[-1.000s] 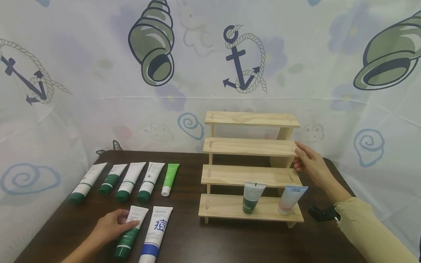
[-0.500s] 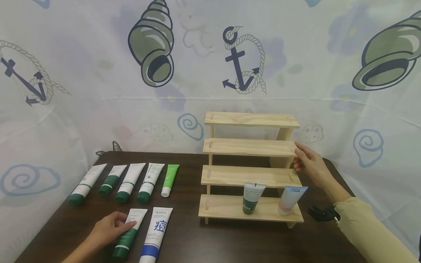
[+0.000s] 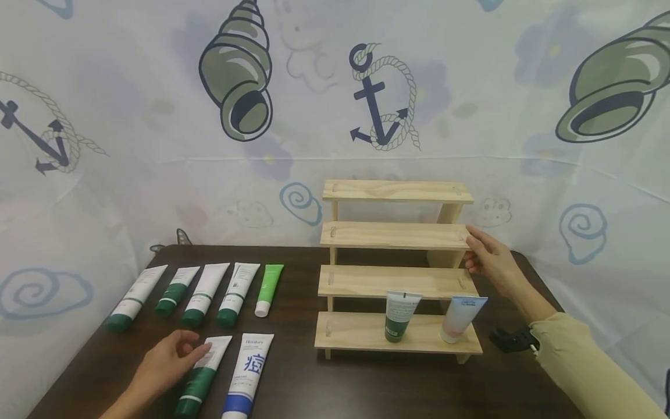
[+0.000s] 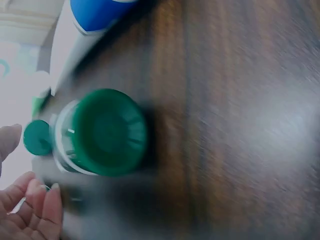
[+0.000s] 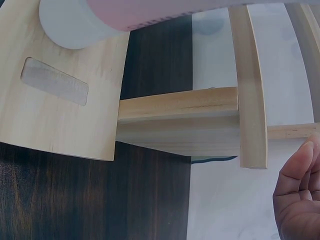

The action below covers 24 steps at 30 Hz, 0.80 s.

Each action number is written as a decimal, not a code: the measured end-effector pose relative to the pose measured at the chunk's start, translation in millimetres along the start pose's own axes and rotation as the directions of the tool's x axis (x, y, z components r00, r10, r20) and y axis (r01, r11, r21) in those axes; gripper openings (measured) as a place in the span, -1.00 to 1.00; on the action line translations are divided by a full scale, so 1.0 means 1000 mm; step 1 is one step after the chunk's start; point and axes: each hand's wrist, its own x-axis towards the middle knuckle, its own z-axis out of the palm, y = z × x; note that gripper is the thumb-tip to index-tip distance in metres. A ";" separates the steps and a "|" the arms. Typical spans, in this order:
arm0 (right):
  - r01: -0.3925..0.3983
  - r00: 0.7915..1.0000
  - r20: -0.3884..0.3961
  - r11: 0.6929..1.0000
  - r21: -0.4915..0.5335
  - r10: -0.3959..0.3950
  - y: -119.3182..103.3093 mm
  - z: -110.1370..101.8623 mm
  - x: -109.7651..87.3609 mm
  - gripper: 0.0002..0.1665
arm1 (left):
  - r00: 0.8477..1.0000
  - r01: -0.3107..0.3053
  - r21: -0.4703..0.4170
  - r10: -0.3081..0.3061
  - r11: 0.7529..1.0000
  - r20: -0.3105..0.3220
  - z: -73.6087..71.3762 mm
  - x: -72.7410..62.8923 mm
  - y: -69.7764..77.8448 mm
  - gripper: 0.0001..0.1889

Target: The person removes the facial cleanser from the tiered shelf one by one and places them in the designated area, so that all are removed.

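My left hand (image 3: 166,364) is beside a white and green squeeze tube (image 3: 199,381) lying on the table, the thumb over its upper end. In the left wrist view the tube's green cap (image 4: 110,132) faces the camera, and the thumb and fingers are spread apart. A white tube with a blue band (image 3: 246,375) lies just right of it. My right hand (image 3: 494,262) holds the right end of a four-tier wooden display rack (image 3: 392,235) at its second tier from the top; the right wrist view shows the thumb tip against the wood.
On the rack's lowest tier stand a grey-green tube (image 3: 400,317) and a pink-blue tube (image 3: 462,319), caps down. Behind the left hand, several white and green tubes (image 3: 206,291) and a bright green tube (image 3: 269,288) lie in a row. A patterned cloth (image 3: 293,87) hangs behind the table.
The left hand has loosened from the white and green tube, which has shifted slightly toward the front left. The right hand stays at the rack. The head view has shifted a little.
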 end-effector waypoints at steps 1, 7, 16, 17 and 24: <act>-0.001 1.000 -0.001 1.000 0.000 0.001 0.000 0.000 0.000 -0.19 | 0.999 -0.018 -0.008 0.018 1.000 -0.029 -0.001 0.000 0.003 -0.38; -0.003 1.000 -0.001 1.000 0.020 0.003 -0.001 0.000 0.000 -0.19 | 0.980 -0.141 -0.105 0.125 0.984 -0.153 0.000 -0.003 0.035 -0.55; -0.001 1.000 0.016 1.000 0.002 0.001 -0.001 -0.002 0.000 -0.20 | 0.960 -0.280 -0.426 0.251 0.860 -0.123 0.017 -0.005 0.095 -0.61; -0.002 1.000 0.017 1.000 0.002 0.002 -0.001 -0.002 0.001 -0.20 | 0.958 -0.285 -0.447 0.265 0.848 -0.109 0.019 -0.005 0.102 -0.60; 0.005 1.000 0.007 0.999 -0.037 -0.005 0.000 -0.001 0.001 -0.21 | 0.941 -0.298 -0.560 0.338 0.773 -0.035 0.036 -0.006 0.143 -0.58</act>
